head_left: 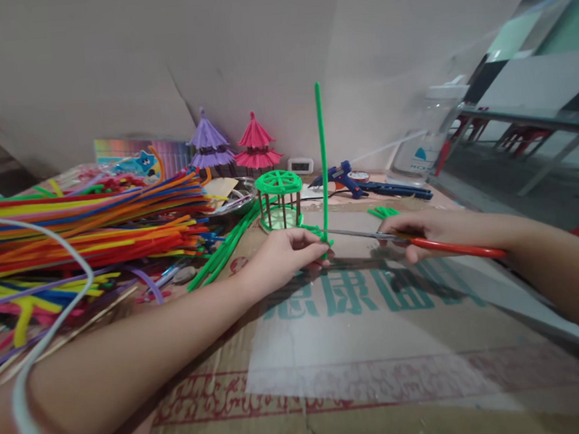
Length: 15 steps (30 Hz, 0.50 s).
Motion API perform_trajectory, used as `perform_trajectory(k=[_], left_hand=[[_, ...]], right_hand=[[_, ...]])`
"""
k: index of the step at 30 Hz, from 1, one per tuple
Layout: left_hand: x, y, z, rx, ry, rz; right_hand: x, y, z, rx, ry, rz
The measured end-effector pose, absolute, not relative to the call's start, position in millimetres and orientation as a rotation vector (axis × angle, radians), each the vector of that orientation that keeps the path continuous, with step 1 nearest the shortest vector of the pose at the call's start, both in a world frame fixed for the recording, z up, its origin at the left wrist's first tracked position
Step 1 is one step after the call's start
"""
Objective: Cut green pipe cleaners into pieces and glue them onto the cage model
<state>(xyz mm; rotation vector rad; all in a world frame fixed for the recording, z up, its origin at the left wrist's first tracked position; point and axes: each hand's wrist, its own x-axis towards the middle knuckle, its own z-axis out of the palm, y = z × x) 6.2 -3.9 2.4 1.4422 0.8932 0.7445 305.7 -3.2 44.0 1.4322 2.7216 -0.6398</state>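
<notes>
Nearest the camera the tabletop is covered by a flattened cardboard sheet (364, 398) with a glossy strip of tape and printed lettering. This broad stretch between the two forearms is the open room for moving. A white cord (25, 371) loops over the left forearm at the near left edge. On the right the cardboard's edge runs diagonally away, with floor beyond it. Farther in, the left hand (283, 257) rests on the cardboard, its grip pinching the foot of a green pipe cleaner (322, 161) that stands upright. It is a thin, fuzzy, bright green stem, nearly straight, rising well above everything around it. The right hand (421, 230) has its grip closed around the red handles of the scissors (452, 246), whose blades lie low and level with the tips reaching the stem near its foot. The left flank is crowded by a heap of many-coloured pipe cleaners (84, 220). Just behind the left hand stands a small round green frame (280, 197), and short green offcuts (383, 211) lie behind the right hand. Beyond these lie a blue glue gun (346, 178) and a clear plastic jar (433, 132). A purple pagoda (207, 143) and a pink pagoda (256, 143) stand side by side at the wall.
</notes>
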Motion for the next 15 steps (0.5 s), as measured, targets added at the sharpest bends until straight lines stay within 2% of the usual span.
perform_trajectory(k=[15], left_hand=[[6.3,-4.4,2.1,1.407,0.880,0.733]], right_hand=[[299.7,-5.6,46.6,1.411,2.690,-0.688]])
